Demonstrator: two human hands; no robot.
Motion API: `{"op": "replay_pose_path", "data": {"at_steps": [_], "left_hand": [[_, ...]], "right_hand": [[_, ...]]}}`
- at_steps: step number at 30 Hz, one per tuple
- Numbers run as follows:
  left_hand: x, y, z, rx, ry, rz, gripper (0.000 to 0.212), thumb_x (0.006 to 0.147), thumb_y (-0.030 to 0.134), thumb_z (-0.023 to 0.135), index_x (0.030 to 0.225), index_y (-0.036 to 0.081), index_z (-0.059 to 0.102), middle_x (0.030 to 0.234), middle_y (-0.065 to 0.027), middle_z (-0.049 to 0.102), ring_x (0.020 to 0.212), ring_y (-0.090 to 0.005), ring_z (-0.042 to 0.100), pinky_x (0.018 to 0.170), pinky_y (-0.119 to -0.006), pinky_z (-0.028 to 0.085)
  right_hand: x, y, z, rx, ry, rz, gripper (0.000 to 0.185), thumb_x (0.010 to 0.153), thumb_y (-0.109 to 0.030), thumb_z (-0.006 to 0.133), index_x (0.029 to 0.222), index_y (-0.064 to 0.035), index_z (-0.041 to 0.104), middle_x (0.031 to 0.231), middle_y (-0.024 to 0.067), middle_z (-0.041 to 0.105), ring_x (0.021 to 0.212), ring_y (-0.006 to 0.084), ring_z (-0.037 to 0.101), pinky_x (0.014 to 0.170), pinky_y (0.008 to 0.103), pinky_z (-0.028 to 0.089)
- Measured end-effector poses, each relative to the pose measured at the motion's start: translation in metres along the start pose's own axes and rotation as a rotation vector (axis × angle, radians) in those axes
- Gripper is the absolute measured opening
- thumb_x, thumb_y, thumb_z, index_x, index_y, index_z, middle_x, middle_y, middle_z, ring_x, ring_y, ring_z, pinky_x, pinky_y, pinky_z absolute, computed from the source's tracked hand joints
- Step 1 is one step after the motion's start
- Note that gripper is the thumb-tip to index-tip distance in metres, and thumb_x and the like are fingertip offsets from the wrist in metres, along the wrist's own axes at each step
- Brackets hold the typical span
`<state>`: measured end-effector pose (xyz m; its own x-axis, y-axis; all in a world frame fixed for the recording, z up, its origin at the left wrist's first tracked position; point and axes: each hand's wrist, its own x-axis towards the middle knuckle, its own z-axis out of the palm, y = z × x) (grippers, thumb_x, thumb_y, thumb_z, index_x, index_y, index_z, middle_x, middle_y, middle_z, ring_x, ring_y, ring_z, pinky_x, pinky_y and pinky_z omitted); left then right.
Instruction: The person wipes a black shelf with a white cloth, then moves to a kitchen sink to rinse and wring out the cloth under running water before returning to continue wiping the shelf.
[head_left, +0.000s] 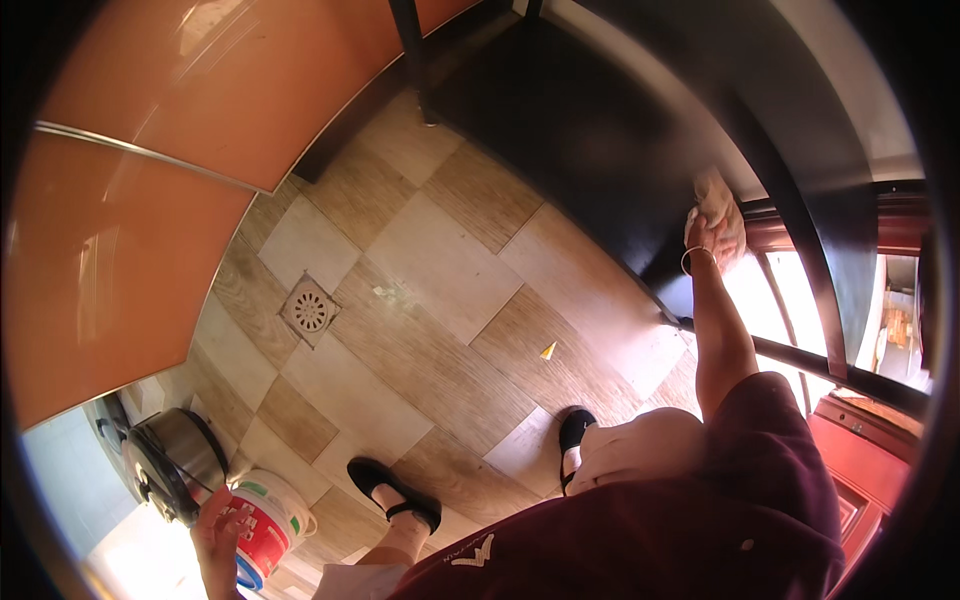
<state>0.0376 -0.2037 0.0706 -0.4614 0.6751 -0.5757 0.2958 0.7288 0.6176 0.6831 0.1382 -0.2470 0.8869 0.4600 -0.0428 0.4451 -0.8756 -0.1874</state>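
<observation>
My right hand (709, 234) grips a crumpled pale cloth (714, 192) against the dark surface of a black shelf (555, 112). A thin bracelet circles that wrist. Low on the left, my left hand (216, 536) is held loosely with nothing visible in it. Behind its fingers in the view is a white plastic bucket (259, 536) with a red label bearing writing. Whether the hand touches the bucket I cannot tell.
Orange glossy cabinet doors (142, 255) line the left. A metal pot with a black lid (176, 457) stands beside the bucket. The tiled floor (427, 255) holds a drain grate (309, 310) and a small yellow-white scrap (550, 350). A black shelf post (411, 60) rises at the top.
</observation>
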Motion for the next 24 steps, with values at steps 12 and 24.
{"op": "replay_pose_path", "data": {"at_steps": [12,24], "left_hand": [[0.048,0.031,0.001,-0.021,-0.098,0.155,0.041,0.073,0.021,0.058,0.107,-0.001,0.049,0.114,-0.0129,0.047,0.082,-0.0174,0.055,0.069,-0.027,0.045],[0.063,0.029,0.005,0.01,-0.114,0.025,0.044,0.073,0.02,0.06,0.108,-0.003,0.047,0.11,-0.0138,0.048,0.082,-0.0183,0.055,0.07,-0.027,0.045]], "right_hand": [[-0.149,0.021,-0.038,-0.209,-0.16,-0.434,0.062,0.076,-0.038,0.04,0.13,-0.0187,0.02,0.135,0.0186,0.009,0.126,0.0325,0.008,0.098,0.0465,0.011],[-0.209,-0.115,0.004,0.071,-0.014,-1.44,0.052,0.066,-0.007,0.055,0.116,-0.019,0.045,0.128,0.0171,0.03,0.117,0.0305,0.031,0.091,0.0451,0.028]]}}
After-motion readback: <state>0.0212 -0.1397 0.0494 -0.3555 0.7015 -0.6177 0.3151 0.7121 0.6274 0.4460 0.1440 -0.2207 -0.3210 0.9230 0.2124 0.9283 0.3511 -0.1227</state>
